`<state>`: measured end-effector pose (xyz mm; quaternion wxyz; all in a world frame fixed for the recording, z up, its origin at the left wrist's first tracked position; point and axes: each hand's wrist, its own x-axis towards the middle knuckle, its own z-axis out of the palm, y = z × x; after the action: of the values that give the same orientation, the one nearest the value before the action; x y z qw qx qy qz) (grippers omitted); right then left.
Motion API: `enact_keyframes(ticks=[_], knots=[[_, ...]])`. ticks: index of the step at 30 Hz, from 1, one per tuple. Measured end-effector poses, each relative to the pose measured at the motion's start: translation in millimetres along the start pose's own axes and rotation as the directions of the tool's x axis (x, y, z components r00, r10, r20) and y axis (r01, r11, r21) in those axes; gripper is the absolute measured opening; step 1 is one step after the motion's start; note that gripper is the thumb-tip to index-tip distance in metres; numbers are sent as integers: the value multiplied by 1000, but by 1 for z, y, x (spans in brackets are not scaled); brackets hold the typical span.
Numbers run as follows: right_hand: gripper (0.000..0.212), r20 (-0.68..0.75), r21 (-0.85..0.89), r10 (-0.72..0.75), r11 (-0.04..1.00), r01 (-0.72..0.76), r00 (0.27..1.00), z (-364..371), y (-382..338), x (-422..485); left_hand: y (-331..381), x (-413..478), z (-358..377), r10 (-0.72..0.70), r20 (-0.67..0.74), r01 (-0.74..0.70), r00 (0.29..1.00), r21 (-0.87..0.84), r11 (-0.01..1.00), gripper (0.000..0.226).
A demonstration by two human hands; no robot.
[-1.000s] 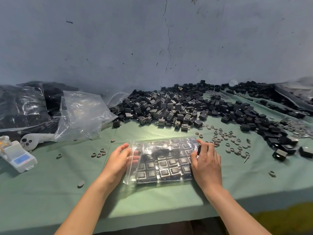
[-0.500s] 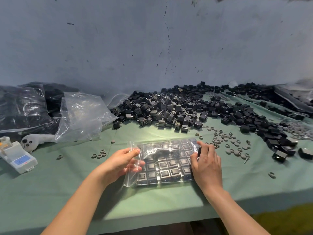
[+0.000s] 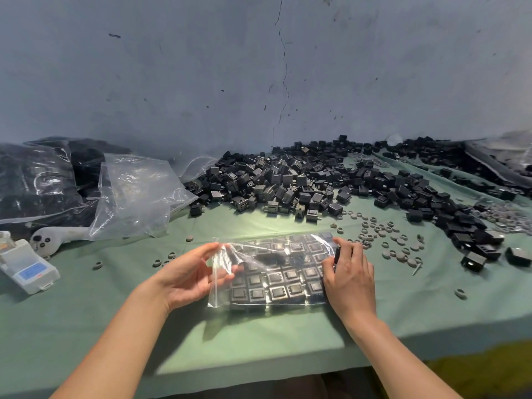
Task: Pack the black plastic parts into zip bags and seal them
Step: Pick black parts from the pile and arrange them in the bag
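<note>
A table (image 3: 86, 326) with a green cloth stood against a grey-blue wall (image 3: 172, 82). A thin crack (image 3: 283, 82) ran down the wall. The bag (image 3: 220, 295) lay on the cloth near the front edge, between the two hands. Black parts (image 3: 276, 279) sat in neat rows inside it. The left hand (image 3: 187, 272) pinched the bag's open end between thumb and fingers and held that end up a little. The right hand (image 3: 349, 277) had its fingers curled over the bag's other end and gripped it there. A small dark thing showed between those fingers, but I could not tell what it was.

From the bag, a big pile (image 3: 288, 180) of loose black parts lay at 12 o'clock by the wall and spread round to 3 o'clock. Little grey rings (image 3: 388, 237) were scattered at 2 o'clock, just beside the right hand. Clear bags (image 3: 135, 194) slumped at 10 o'clock, with dark full bags (image 3: 37, 182) behind them. A white box (image 3: 28, 266) sat at 9 o'clock, near the left side of the view.

The table's front edge ran across at 6 o'clock, near the bag. Green cloth showed wide at 7 and 8 o'clock, and a smaller patch showed at 4 o'clock. A narrow strip of cloth lay between the bag and the pile.
</note>
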<state>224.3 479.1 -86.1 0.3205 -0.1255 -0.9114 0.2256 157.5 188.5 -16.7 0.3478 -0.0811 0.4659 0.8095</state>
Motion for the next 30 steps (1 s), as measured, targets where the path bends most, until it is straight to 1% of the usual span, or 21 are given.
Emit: enact_keyframes(ticks=[2, 4, 6, 7, 8, 9, 10, 12, 13, 14, 15, 16, 18, 20, 22, 23, 24, 27, 30], knots=[[38, 1, 3, 1, 1000, -1, 1000, 0, -1, 0, 2, -1, 3, 4, 19, -3, 1000, -95, 995, 37], [37, -2, 5, 4, 1000, -4, 1000, -1, -1, 0, 6, -2, 6, 21, 13, -20, 1000, -100, 995, 38], [36, -2, 6, 9, 1000, -9, 1000, -1, -1, 0, 10, -1, 7, 37, -23, -38, 999, -54, 998, 38], [36, -2, 7, 10, 1000, -10, 1000, -1, -1, 0, 12, 0, 6, 52, -58, -52, 997, 4, 999, 37], [36, 0, 7, 11, 1000, -11, 1000, -1, -1, 0, 13, 2, 5, 86, -108, -74, 990, 113, 991, 36], [35, 2, 7, 10, 1000, -10, 1000, -1, -1, 1, 14, 5, 5, 141, -162, -95, 977, 267, 959, 34], [35, 2, 6, 9, 1000, -9, 1000, -1, -1, 1, 13, 7, 7, 214, -201, -110, 956, 429, 897, 32], [36, -1, 3, 6, 1000, -6, 1000, 0, 0, 0, 9, 11, 12, 356, -209, -122, 911, 688, 716, 28], [36, -2, 3, 6, 1000, -6, 1000, 0, 0, 0, 7, 12, 13, 409, -186, -125, 893, 772, 623, 27], [36, -4, 5, 5, 1000, -5, 1000, 0, 0, 0, 4, 13, 14, 449, -169, -129, 878, 819, 559, 27], [36, -8, 7, 3, 1000, -3, 1000, 1, 0, -1, 1, 14, 14, 479, -170, -137, 861, 830, 540, 27], [36, -10, 9, 2, 1000, -2, 1000, 1, 0, 0, -2, 15, 13, 502, -189, -153, 844, 812, 563, 27], [36, -12, 10, 0, 1000, 0, 1000, 1, 0, 0, -6, 16, 10, 501, -236, -199, 833, 716, 669, 29], [36, -11, 6, -1, 1000, 1, 1000, 1, 0, 1, -9, 14, 8, 424, -239, -243, 873, 542, 805, 34], [35, -10, 5, -4, 1000, 4, 1000, 2, 1, 2, -13, 10, 7, 314, -183, -245, 932, 321, 915, 44], [35, -12, 5, -5, 1000, 5, 1000, 2, 1, 2, -15, 7, 7, 267, -145, -224, 953, 256, 940, 49], [36, -13, 5, -4, 1000, 4, 1000, 2, 2, 2, -16, 5, 8, 229, -113, -197, 967, 239, 951, 52], [36, -16, 4, -8, 1000, 8, 1000, 3, 1, 1, -17, 1, 10, 141, -39, -125, 989, 274, 954, 57], [36, -17, 8, -9, 1000, 9, 1000, 3, 1, 1, -12, 0, 14, 80, 49, -90, 996, 283, 955, 61]])
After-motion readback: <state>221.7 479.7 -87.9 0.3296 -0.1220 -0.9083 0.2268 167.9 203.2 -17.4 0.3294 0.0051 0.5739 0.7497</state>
